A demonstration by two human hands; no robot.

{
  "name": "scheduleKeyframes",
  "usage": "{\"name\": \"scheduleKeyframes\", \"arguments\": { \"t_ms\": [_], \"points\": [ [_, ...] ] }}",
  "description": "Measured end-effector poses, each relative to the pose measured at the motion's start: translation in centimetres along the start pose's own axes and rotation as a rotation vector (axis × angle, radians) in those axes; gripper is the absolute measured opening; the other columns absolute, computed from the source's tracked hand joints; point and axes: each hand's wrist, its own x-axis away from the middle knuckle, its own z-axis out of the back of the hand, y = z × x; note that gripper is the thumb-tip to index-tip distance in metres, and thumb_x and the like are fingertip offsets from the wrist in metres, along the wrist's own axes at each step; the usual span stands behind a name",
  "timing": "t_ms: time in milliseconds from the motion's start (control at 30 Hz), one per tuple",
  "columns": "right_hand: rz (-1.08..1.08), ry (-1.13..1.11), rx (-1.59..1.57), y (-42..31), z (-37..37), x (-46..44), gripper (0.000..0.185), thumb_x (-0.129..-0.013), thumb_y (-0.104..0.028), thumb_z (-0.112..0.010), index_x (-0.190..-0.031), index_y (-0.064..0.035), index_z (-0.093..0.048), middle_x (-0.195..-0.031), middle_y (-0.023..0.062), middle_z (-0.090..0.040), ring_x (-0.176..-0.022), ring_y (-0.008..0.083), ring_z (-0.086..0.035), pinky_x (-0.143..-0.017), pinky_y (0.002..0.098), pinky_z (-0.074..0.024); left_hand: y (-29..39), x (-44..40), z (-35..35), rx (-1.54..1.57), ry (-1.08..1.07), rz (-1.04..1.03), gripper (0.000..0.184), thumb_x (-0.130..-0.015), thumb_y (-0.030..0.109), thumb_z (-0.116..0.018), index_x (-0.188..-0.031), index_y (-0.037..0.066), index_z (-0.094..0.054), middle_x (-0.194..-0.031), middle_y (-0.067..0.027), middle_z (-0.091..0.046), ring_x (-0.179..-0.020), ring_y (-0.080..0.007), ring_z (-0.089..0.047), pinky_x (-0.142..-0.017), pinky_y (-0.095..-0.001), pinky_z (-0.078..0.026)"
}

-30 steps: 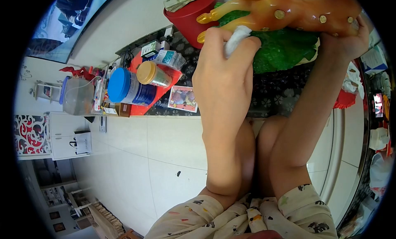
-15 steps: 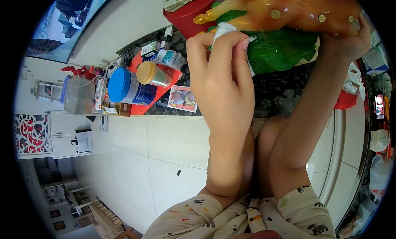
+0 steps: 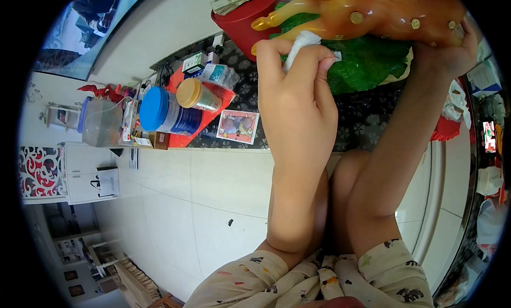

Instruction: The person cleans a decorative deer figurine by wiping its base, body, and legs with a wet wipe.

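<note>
My left hand (image 3: 301,100) is closed in a pinch on a crumpled white tissue (image 3: 302,45), close to the legs of a glossy orange animal figurine (image 3: 380,15). The figurine has gold-tipped feet and gold coin shapes along its body. It lies on its side above a green, leaf-textured piece (image 3: 367,66); whether the two are joined I cannot tell. At the figurine's right end, my right hand (image 3: 447,58) is wrapped round it, its fingers partly hidden behind the body. The figurine's upper part runs out of view.
A red bucket (image 3: 247,21) with banknotes on top stands behind the left hand. On the black patterned counter (image 3: 242,103) are a blue-lidded jar (image 3: 154,108), a yellow-lidded jar (image 3: 198,95), small boxes and a photo card (image 3: 238,126). A screen (image 3: 96,28) hangs at upper left.
My left hand has shifted a little right and down with the tissue, showing more of the photo card. The right hand and the figurine stay nearly where they were.
</note>
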Motion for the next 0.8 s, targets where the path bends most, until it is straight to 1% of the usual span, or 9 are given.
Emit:
{"name": "scheduleKeyframes", "arguments": {
  "t_ms": [33, 100, 300, 400, 500, 633, 800],
  "points": [
    [0.001, 0.03, 0.042, 0.0, -0.3, 0.0, 0.05, -0.095, -0.029, -0.046, -0.128, 0.0076, -0.057, -0.121, 0.0237, -0.065, -0.111, 0.0399, -0.063, -0.103, 0.05, -0.0508, 0.1, 0.0, -0.1, 0.013, 0.017, 0.02, 0.009, -0.09, -0.003, -0.07, -0.097, 0.003, -0.069, -0.101, -0.0138, -0.054, -0.082, -0.0322, -0.059, -0.072, -0.0376, -0.049],
    [-0.047, 0.243, 0.285, -0.4, -0.1, -1.3, 0.062, -0.089, -0.025, -0.045, -0.139, 0.0117, -0.047, -0.137, 0.0305, -0.055, -0.126, 0.0491, -0.055, -0.113, 0.0581, -0.0425, 0.3, 0.1, -0.4, 0.038, 0.051, 0.059, 0.007, -0.091, -0.001, -0.072, -0.097, 0.003, -0.071, -0.096, -0.0116, -0.057, -0.087, -0.0265, -0.057, -0.077, -0.0335, -0.047],
    [-0.051, 0.219, 0.26, -0.5, 0.8, -1.5, 0.061, -0.09, -0.026, -0.045, -0.138, 0.0111, -0.048, -0.138, 0.0282, -0.055, -0.127, 0.0484, -0.055, -0.113, 0.0595, -0.0427, 0.7, -0.1, 0.4, -0.033, -0.026, 0.069, 0.006, -0.092, -0.002, -0.069, -0.096, 0.002, -0.07, -0.097, -0.0124, -0.056, -0.087, -0.0287, -0.057, -0.078, -0.0347, -0.048],
    [-0.031, 0.282, 0.285, -0.5, 0.4, -1.4, 0.062, -0.089, -0.026, -0.045, -0.139, 0.012, -0.047, -0.139, 0.0292, -0.054, -0.127, 0.0493, -0.055, -0.111, 0.0607, -0.0435, 0.7, -0.1, 0.6, -0.025, -0.024, 0.07, 0.003, -0.094, 0.0, -0.069, -0.096, 0.002, -0.07, -0.095, -0.0119, -0.057, -0.086, -0.0276, -0.057, -0.078, -0.0342, -0.048],
    [-0.01, 0.259, 0.298, -0.5, 1.0, -1.6, 0.062, -0.089, -0.026, -0.046, -0.138, 0.0129, -0.048, -0.14, 0.0301, -0.054, -0.127, 0.0503, -0.055, -0.111, 0.0614, -0.0438, 0.2, 0.1, 0.3, 0.03, 0.112, 0.097, 0.003, -0.096, 0.003, -0.069, -0.096, 0.001, -0.071, -0.094, -0.0101, -0.057, -0.085, -0.0244, -0.057, -0.079, -0.0327, -0.047],
    [-0.03, 0.24, 0.269, -0.5, 0.9, -1.6, 0.062, -0.089, -0.026, -0.047, -0.137, 0.0133, -0.049, -0.14, 0.0303, -0.054, -0.127, 0.0509, -0.055, -0.112, 0.0616, -0.0434, 0.3, -0.1, 0.7, 0.069, 0.134, 0.176, 0.005, -0.097, 0.007, -0.07, -0.096, 0.003, -0.073, -0.092, -0.0076, -0.055, -0.086, -0.0202, -0.055, -0.08, -0.0308, -0.046],
    [-0.043, 0.256, 0.276, -0.6, 0.3, -1.3, 0.062, -0.089, -0.025, -0.047, -0.137, 0.0132, -0.049, -0.139, 0.0301, -0.054, -0.127, 0.0508, -0.055, -0.112, 0.0615, -0.0429, 0.4, 0.0, 0.2, 0.072, 0.061, 0.097, 0.003, -0.094, 0.004, -0.071, -0.096, 0.003, -0.073, -0.096, -0.0093, -0.056, -0.088, -0.0227, -0.056, -0.081, -0.0317, -0.047]
  ]
}}
